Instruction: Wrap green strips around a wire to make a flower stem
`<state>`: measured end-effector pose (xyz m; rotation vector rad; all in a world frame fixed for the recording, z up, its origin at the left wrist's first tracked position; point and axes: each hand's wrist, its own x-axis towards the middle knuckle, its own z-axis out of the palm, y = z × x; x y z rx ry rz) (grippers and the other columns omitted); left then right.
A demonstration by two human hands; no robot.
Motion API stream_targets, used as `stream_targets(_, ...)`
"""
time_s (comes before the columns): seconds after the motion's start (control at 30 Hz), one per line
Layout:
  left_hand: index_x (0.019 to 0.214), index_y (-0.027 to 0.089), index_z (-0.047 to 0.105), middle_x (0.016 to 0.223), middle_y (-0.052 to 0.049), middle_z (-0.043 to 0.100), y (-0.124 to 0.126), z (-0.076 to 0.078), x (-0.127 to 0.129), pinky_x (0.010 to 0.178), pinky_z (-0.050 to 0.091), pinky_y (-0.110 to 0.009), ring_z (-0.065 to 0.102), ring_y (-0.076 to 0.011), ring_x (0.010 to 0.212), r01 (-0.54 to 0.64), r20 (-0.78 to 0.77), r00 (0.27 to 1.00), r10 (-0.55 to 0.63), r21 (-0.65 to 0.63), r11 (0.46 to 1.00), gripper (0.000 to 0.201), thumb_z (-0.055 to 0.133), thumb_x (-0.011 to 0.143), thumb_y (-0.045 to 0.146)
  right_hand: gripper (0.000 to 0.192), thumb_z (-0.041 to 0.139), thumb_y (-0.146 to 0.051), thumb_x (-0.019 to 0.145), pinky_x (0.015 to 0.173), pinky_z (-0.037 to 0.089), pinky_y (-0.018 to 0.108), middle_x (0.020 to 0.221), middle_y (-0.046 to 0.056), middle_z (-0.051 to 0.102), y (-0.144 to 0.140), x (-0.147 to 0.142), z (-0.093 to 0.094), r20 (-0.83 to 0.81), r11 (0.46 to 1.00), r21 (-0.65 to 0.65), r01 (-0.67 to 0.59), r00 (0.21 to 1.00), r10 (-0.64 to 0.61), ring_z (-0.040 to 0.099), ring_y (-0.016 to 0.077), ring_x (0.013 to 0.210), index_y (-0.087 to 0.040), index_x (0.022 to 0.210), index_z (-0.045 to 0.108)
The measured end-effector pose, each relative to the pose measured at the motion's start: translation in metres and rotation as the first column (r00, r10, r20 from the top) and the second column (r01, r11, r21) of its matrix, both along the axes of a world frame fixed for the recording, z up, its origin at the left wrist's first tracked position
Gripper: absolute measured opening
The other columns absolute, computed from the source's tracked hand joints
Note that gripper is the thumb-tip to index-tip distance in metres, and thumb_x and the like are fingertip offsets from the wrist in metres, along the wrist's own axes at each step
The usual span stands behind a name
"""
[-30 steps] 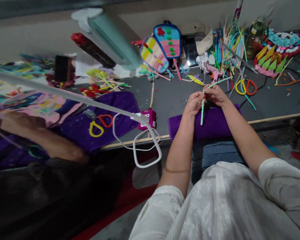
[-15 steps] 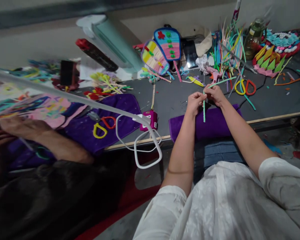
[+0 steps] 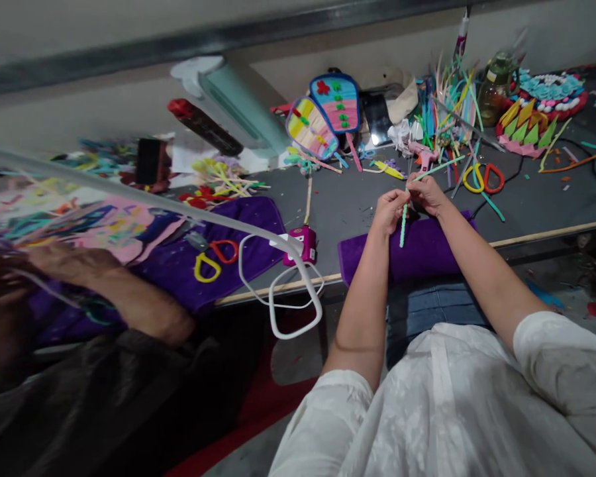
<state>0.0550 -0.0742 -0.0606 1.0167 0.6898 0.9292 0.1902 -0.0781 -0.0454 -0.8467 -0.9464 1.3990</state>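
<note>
- Your left hand (image 3: 388, 211) and right hand (image 3: 426, 193), centre-right of frame, pinch the green stick (image 3: 402, 227) in closed fingers.
- Keep wraps tight above the purple cloth (image 3: 417, 248).

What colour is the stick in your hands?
Light green stick, clearest in the head view.

The green-and-white wrapped stick (image 3: 402, 226) hangs near-vertical over the purple cloth at the near table edge, pinched at its top, with a thin green strip (image 3: 434, 166), apparently its loose wrapping, trailing far-right.
</note>
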Motion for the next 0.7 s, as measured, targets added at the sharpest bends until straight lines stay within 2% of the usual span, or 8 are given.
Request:
stream_targets(0.13,0.069,0.015,0.059,0.051,0.006,0.052,0.002,-0.002,0.005,0.04,0.038,-0.018,0.039,-0.0027,0.036,-0.131,-0.037,0.99,0.137,0.128,0.983,0.033,0.082,0.059,0.038,0.021,0.066,-0.022,0.062,0.041,0.021,0.019,0.048,-0.009,0.036,0.005,-0.001,-0.007,0.055,0.99,0.037,0.139,0.988,-0.141,0.028,0.005,0.043,-0.02,0.061,0.046)
stream_targets(0.27,0.061,0.014,0.057,0.046,0.007,0.048,0.004,-0.003,0.005,0.038,0.029,-0.016,0.037,-0.0021,0.037,-0.22,-0.064,0.97,0.234,0.173,0.96,0.036,0.084,0.055,0.037,0.021,0.069,-0.024,0.061,0.041,0.022,0.019,0.049,-0.009,0.039,0.004,-0.003,-0.006,0.102,0.991,0.029,0.134,0.985,-0.137,0.03,0.0045,0.043,-0.019,0.061,0.048)
stream_targets(0.37,0.061,0.014,0.056,0.043,0.007,0.046,0.005,-0.003,0.003,0.037,0.025,-0.017,0.035,-0.0023,0.035,-0.188,-0.026,0.981,0.192,0.106,0.976,0.036,0.083,0.055,0.038,0.024,0.072,-0.026,0.059,0.042,0.022,0.019,0.05,-0.009,0.039,0.002,-0.003,-0.003,0.051,0.998,-0.009,0.068,0.996,-0.067,0.03,0.004,0.043,-0.018,0.063,0.05)
stream_targets(0.53,0.063,0.015,0.054,0.046,0.006,0.048,0.004,-0.002,-0.002,0.037,0.03,-0.017,0.04,-0.0037,0.036,-0.07,0.08,0.994,0.071,-0.021,0.997,0.036,0.083,0.056,0.036,0.026,0.074,-0.029,0.061,0.044,0.025,0.018,0.052,-0.008,0.04,-0.003,-0.001,0.003,-0.022,0.999,-0.01,-0.047,0.999,0.047,0.034,0.0042,0.047,-0.017,0.064,0.051)
stream_targets(0.7,0.065,0.016,0.052,0.048,0.005,0.05,0.004,0.001,-0.008,0.034,0.029,-0.017,0.041,-0.0043,0.035,0.078,0.122,0.99,-0.07,-0.066,0.995,0.039,0.082,0.056,0.039,0.028,0.076,-0.032,0.061,0.047,0.03,0.018,0.055,-0.007,0.043,-0.006,0.0,0.004,-0.02,0.993,0.0,-0.116,0.993,0.116,0.037,0.0055,0.051,-0.017,0.068,0.053)
